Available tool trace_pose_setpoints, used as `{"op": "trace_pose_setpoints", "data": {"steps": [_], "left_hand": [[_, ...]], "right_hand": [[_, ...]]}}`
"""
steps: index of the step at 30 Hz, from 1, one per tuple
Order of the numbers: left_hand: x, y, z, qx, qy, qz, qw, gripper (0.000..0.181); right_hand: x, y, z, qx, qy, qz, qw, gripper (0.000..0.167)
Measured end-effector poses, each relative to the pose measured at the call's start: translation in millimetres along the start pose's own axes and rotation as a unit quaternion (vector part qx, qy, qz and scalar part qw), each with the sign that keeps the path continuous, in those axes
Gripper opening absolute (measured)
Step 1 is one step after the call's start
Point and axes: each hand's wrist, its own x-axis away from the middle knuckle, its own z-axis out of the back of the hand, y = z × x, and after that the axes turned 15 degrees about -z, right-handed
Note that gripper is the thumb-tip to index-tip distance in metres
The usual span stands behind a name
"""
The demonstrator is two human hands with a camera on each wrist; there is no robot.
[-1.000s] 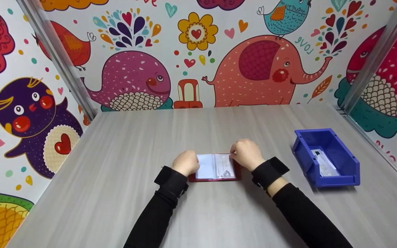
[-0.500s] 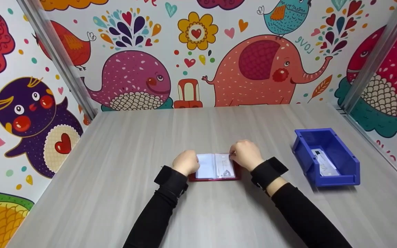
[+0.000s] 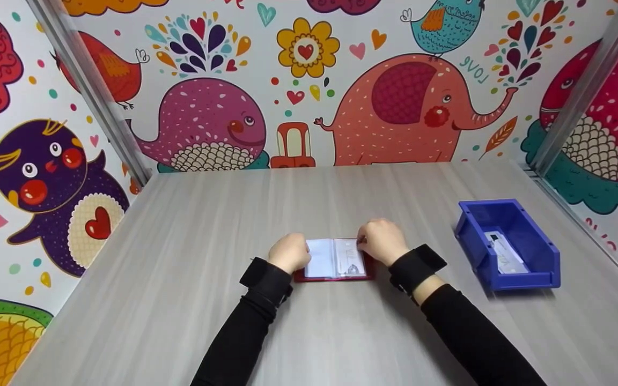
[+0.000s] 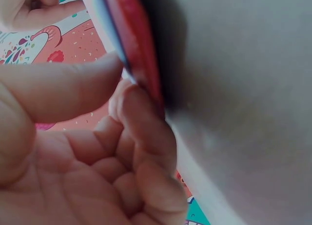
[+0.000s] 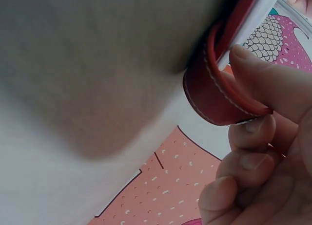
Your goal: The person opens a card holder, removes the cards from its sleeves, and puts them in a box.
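Observation:
A red card holder lies spread on the table, its clear sleeves facing up. A pale printed card sits in the right-hand sleeve. My left hand pinches the holder's left edge; the left wrist view has the red cover between thumb and forefinger. At the upper right edge is my right hand. Up close in the right wrist view, a stitched red leather strap curls from the cover, and the fingers hold it, the thumb tip at the sleeve's edge.
A blue plastic bin stands to the right on the wood-grain table, with white cards inside. Walls printed with cartoon animals rise behind and at both sides, with metal posts at the corners.
My right hand has shifted very slightly at the holder's right edge. The left hand and the card holder look the same.

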Motion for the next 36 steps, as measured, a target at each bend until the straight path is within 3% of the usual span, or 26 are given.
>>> {"op": "trace_pose_setpoints", "data": {"steps": [7,15,25,36], "left_hand": [[0.8,1.1,-0.6,-0.001,0.004,0.005,1.0,0.008],[1.4,1.6,0.3,-0.012,0.001,-0.007,0.9999,0.02],[0.8,1.8,0.8,-0.009,-0.004,-0.008,0.9999,0.019],[-0.9,11.5,2.2,-0.011,0.025,0.001,0.9996,0.026]], "right_hand": [[-0.9,-1,0,0.008,-0.01,-0.005,0.9999,0.008],[-2.0,-1,-1,0.011,-0.022,-0.021,0.9995,0.008],[-2.4,-1,-2,0.01,-0.02,-0.014,0.9996,0.008],[-1.4,-3,-1,0.014,-0.02,-0.013,0.9996,0.008]]}}
